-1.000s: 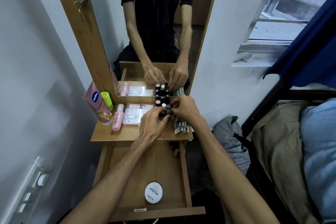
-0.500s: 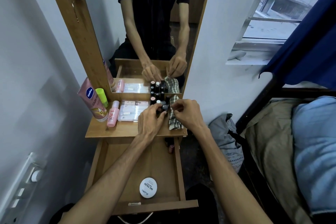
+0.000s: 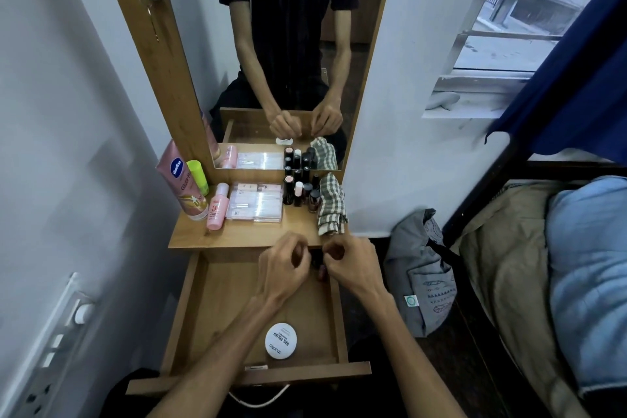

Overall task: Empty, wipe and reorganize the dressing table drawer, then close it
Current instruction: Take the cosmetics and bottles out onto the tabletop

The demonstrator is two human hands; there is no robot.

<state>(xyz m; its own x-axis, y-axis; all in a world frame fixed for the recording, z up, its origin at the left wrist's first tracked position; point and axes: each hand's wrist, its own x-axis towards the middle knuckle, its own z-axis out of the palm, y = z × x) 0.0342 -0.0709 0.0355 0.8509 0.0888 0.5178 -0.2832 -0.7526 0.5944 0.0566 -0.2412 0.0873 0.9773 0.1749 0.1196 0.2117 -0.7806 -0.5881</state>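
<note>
Both hands withdrew from nail polish bottles (image 3: 302, 192) beside checked cloth (image 3: 330, 205).

1. A home bedroom: a bed (image 3: 559, 265) with bedding stands at the right, beside a window (image 3: 515, 27) and a blue curtain (image 3: 576, 78).
2. A narrow dressing table with a mirror (image 3: 298, 44), its counter (image 3: 244, 234) carrying lotion (image 3: 181, 180) and nail polish bottles (image 3: 302, 192).

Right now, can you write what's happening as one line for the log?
drawer: open | round nail polish tin: inside drawer | left hand, right hand: curled over drawer's back, grip unclear | nail polish bottles, checked cloth: on tabletop
</note>
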